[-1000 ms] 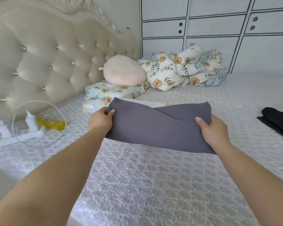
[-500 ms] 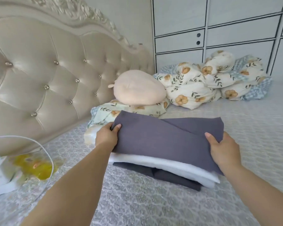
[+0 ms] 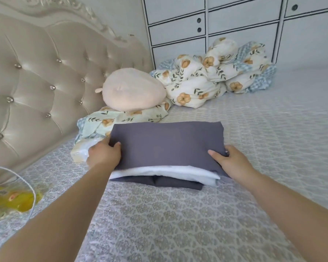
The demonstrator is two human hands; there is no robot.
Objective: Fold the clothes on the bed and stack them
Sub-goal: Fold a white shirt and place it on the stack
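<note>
Hands [image 3: 104,155] [image 3: 229,159] gripping grey garment [image 3: 167,144] edges, atop white layer [image 3: 165,172]

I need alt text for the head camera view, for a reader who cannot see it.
Two bare hands, left hand and right hand, hold the ends of a folded grey garment on top of a stack: a white garment and a dark grey garment lie beneath, on a patterned bed. Behind are a tufted headboard, a pink plush and a floral quilt.

Bed [image 3: 178,224] — clothes stack [image 3: 167,167], quilt [image 3: 206,80]
</note>
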